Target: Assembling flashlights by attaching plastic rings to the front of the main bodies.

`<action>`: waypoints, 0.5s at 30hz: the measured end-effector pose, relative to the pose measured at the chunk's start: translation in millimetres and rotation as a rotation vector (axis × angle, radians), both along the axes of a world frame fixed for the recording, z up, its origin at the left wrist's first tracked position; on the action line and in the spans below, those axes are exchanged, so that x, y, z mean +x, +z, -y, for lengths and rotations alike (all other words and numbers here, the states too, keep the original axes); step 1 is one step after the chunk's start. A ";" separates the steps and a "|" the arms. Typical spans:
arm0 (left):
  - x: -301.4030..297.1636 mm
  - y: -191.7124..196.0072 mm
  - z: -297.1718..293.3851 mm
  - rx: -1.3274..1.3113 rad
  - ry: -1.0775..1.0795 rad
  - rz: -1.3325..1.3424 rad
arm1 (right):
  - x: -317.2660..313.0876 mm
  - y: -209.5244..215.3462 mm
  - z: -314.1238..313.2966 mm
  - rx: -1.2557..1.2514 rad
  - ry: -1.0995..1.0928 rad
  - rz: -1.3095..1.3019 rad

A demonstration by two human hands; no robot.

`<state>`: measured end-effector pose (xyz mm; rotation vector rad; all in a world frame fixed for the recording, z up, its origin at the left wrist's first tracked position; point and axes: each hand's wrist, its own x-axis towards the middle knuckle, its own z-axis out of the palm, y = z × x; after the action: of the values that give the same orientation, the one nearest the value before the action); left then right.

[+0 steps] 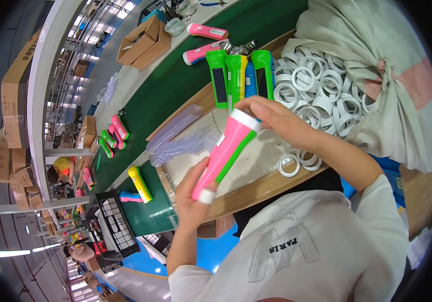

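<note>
A pink and green flashlight (226,151) is held at a slant over the shallow cardboard tray (271,183). My left hand (191,194) is wrapped round its narrow lower end, beside the white tail cap (206,196). At the wide upper end, the fingers of my right hand (271,117) close round the white ring (246,120) on the head. Just beyond my right hand stand several green, yellow and blue flashlights (235,75). Many loose white rings (304,78) are heaped to the right of that hand, and a few lie below my right forearm.
A large pale woven sack (407,95) borders the ring heap. Clear plastic sleeves (180,136) lie at the tray's left. On the green belt are pink flashlights (207,31) and a yellow one (140,184). An open cardboard box (145,43) and black crate (118,224) stand farther off.
</note>
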<state>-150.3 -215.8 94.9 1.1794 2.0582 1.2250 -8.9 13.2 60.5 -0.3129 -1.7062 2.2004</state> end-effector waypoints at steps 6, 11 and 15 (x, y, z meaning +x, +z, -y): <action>9.2 -0.5 15.9 -0.019 -0.135 0.283 | 8.9 20.9 19.6 0.033 0.149 -0.214; 27.9 26.4 6.3 0.001 -0.244 -0.334 | 9.8 25.7 24.3 -0.055 0.157 -0.071; 26.6 29.8 11.8 0.125 -0.216 -0.961 | 10.2 46.6 31.1 0.079 0.116 -0.131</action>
<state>-123.7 -227.6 124.7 2.2992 2.3682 0.7326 1.3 -17.9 107.1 -0.0498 -1.7736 2.1734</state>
